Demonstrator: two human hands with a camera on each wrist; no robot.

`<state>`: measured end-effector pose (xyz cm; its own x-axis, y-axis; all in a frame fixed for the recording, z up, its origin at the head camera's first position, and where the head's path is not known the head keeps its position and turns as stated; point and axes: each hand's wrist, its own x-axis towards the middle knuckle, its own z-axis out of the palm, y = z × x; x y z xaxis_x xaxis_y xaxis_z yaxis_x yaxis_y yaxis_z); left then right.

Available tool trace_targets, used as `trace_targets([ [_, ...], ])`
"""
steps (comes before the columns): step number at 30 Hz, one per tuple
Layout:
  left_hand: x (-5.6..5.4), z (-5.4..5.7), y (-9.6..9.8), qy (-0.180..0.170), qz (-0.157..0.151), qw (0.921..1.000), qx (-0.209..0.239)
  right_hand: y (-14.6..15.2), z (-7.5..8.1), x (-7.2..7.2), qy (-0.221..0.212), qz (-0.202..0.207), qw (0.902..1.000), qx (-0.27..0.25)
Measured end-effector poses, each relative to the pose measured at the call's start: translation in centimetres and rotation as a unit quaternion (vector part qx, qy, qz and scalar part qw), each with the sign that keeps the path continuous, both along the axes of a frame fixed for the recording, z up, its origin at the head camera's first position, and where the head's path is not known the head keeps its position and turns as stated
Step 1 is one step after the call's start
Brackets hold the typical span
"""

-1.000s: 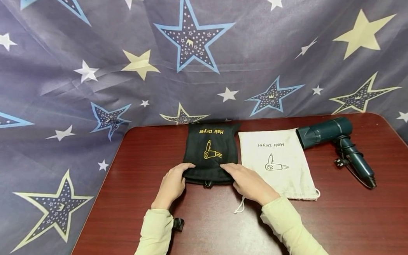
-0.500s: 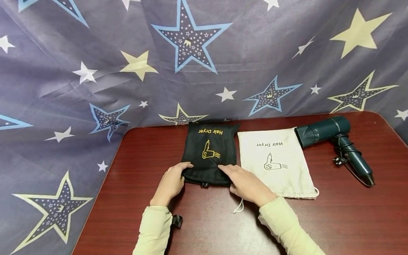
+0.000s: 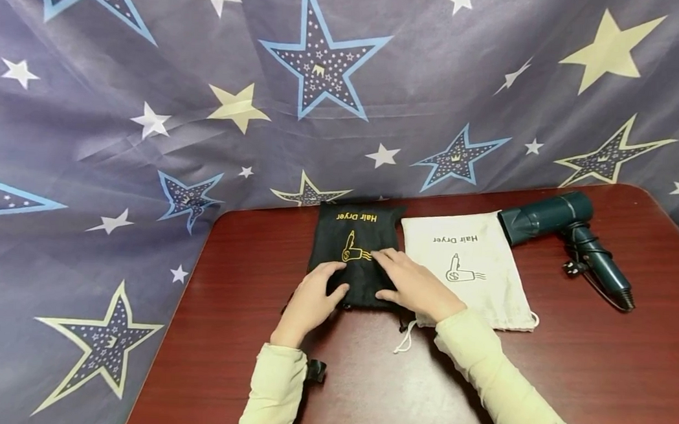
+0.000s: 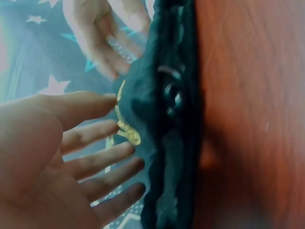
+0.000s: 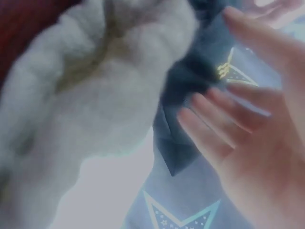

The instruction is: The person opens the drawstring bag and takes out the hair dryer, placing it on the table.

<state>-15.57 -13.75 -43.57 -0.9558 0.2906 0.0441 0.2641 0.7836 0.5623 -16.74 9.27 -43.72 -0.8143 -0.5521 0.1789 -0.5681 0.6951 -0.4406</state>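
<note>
A black drawstring bag (image 3: 354, 284) with yellow "Hair Dryer" lettering and a dryer drawing lies flat on the table, its mouth toward me. Over its left side my left hand (image 3: 312, 301) reaches with fingers spread; in the left wrist view the straight fingers (image 4: 109, 160) stand alongside the cloth near the gathered mouth. From the right my right hand (image 3: 419, 288) extends over the bag's printed middle, thumb apart from the fingers. The right wrist view shows its fingers (image 5: 214, 121) loosely extended beside the black cloth. Neither hand grips anything.
Right beside the black bag lies a white drawstring bag (image 3: 462, 297) with matching print and a white cord. A dark green hair dryer (image 3: 549, 215) with its cord wound on the handle touches that bag's far right corner. A star-patterned curtain (image 3: 382, 78) hangs behind the table (image 3: 598, 370).
Both hands have left the black bag's near edge and moved farther up over it, opening their fingers. The bag stays in place. The camera view has shifted slightly.
</note>
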Motion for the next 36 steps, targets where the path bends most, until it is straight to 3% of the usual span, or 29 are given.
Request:
trace_targets([
  [14, -0.1, -2.0, 2.6, -0.040, 0.070, 0.9964, -0.027, -0.9, -1.3, -1.6, 0.005, -0.011, 0.9999, 0.008],
  [36, -0.3, -2.0, 3.0, -0.032, 0.107, 0.9927, -0.045, -2.0, -1.9, -1.5, 0.024, -0.044, 0.9987, 0.006],
])
